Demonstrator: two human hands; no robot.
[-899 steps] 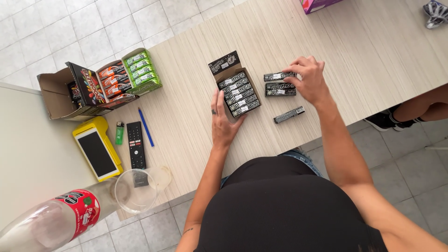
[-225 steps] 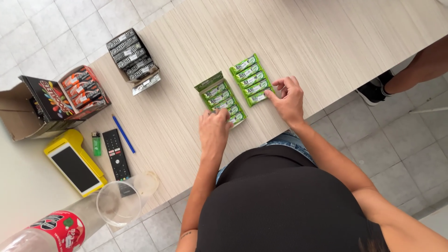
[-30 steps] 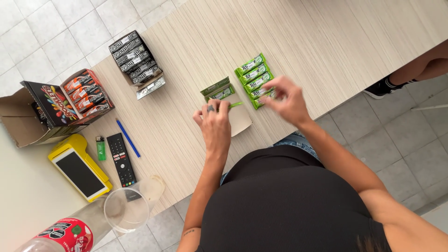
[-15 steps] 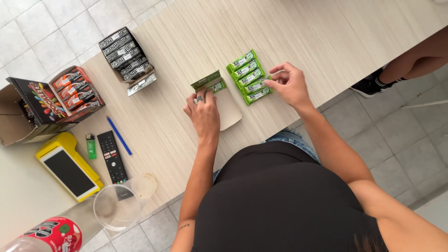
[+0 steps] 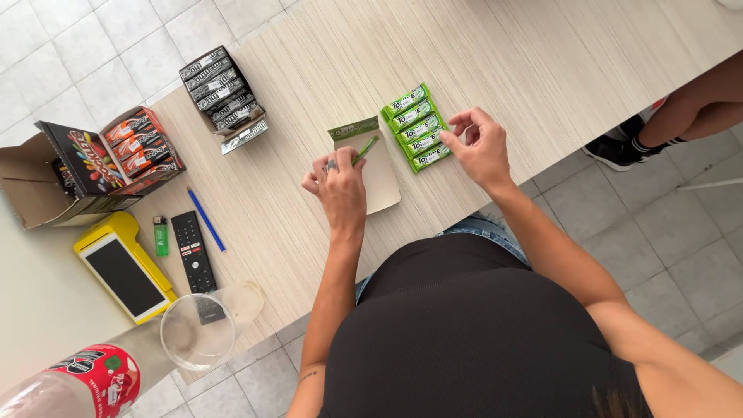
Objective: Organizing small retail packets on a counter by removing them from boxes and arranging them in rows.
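Left hand [image 5: 339, 184] pinches one green pack [image 5: 365, 149], tilted over empty tray [image 5: 381, 178]; right hand [image 5: 481, 147] open, fingers curled, just right of 5 green packs [image 5: 416, 127] on worktop [image 5: 495, 54].

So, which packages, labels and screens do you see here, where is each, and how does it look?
Green packs: five in a row, by right hand.
Green pack: in left hand, over flat beige box.
Black box: dark packs, upper left.
Red packs: open carton, left.
Yellow terminal: dark screen.
Bottle: red label.
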